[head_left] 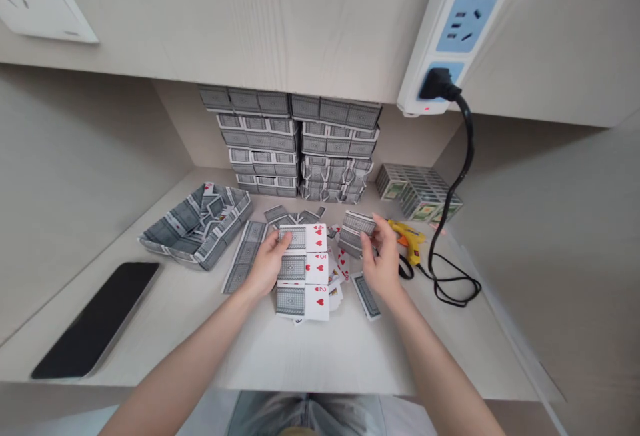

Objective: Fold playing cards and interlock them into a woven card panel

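Observation:
My left hand (267, 264) grips the left edge of a panel of playing cards (293, 267). Hearts 4, 3 and 2 show along its right side, and grey patterned backs cover the left. In my right hand (383, 256) is a small folded piece of grey-backed playing cards (356, 229), pinched between thumb and fingers, apart from the panel. Loose cards (343, 264) lie face up beneath and between the hands. A single card (367, 296) rests face down below my right hand. Left of my left hand lies a joined strip of card backs (245, 256).
A tray made of cards (175, 223) stands at the left, behind a black phone (95, 319). Stacked card blocks (260, 139) line the back. Card boxes (420, 189), a yellow glue gun (411, 239) and its black cable (467, 149) are at the right, under a power strip (455, 29).

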A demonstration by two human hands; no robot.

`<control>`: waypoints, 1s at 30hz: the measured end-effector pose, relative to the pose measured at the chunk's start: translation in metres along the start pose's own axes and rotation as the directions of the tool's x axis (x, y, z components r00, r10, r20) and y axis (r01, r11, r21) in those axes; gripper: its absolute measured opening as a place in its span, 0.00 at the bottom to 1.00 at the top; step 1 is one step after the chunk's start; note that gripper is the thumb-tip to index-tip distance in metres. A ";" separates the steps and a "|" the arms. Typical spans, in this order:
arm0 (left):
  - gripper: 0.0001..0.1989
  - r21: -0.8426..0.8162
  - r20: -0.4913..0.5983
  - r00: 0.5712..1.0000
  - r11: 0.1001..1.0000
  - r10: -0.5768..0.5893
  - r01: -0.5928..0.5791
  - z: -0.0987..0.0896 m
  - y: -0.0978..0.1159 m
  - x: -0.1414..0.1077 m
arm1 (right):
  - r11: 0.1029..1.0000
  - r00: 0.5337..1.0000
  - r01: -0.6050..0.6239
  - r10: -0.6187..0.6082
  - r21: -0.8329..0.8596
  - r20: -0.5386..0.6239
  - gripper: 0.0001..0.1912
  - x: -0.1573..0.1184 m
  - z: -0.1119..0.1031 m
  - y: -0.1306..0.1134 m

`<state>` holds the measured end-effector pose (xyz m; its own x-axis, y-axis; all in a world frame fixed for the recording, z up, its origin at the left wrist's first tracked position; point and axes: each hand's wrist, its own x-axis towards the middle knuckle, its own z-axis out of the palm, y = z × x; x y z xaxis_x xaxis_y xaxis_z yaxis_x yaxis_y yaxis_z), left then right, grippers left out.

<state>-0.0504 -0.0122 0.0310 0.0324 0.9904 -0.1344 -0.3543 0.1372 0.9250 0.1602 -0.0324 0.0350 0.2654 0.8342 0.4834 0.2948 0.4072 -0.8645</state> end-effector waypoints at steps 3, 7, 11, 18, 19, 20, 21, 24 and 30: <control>0.17 0.018 -0.010 1.000 1.000 0.006 -0.006 -0.001 -0.003 0.001 | 0.989 0.987 -0.118 0.107 0.088 0.122 0.34 0.000 0.001 0.004; 0.18 0.043 0.007 1.000 0.999 -0.003 0.003 -0.002 -0.007 0.003 | 0.985 0.977 -0.168 0.162 0.040 0.136 0.37 -0.003 0.002 0.007; 0.17 0.068 0.006 1.000 0.997 0.023 -0.023 -0.005 -0.011 0.005 | 0.990 0.990 -0.138 0.138 0.026 -0.004 0.37 -0.001 0.001 0.004; 0.13 0.412 -0.092 0.954 0.884 0.284 -0.223 -0.014 -0.015 0.013 | 0.852 0.937 -0.338 0.343 0.399 0.063 0.43 0.007 0.001 -0.004; 0.13 0.427 -0.094 0.953 0.876 0.289 -0.224 -0.015 -0.015 0.013 | 0.810 0.906 -0.418 0.407 0.412 0.119 0.42 0.007 0.002 -0.004; 0.13 0.432 -0.098 0.952 0.874 0.291 -0.222 -0.016 -0.016 0.014 | 0.774 0.876 -0.479 0.453 0.415 0.167 0.40 0.005 0.004 -0.003; 0.13 0.432 -0.104 0.951 0.874 0.290 -0.220 -0.016 -0.016 0.014 | 0.752 0.856 -0.515 0.476 0.412 0.203 0.38 0.004 0.005 -0.002; 0.15 0.455 -0.141 0.945 0.867 0.295 -0.202 -0.017 -0.017 0.014 | 0.756 0.856 -0.517 0.449 0.402 0.257 0.33 0.000 0.010 0.000; 0.18 0.626 -0.200 0.917 0.765 0.346 -0.152 -0.019 -0.019 0.017 | 0.773 0.870 -0.489 0.397 0.405 0.292 0.35 -0.006 0.015 0.001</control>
<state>-0.0610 0.0019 0.0049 -0.2799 0.9518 0.1254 0.3091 -0.0343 0.9504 0.1450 -0.0308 0.0290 0.0794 0.9961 0.0373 -0.2734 0.0577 -0.9602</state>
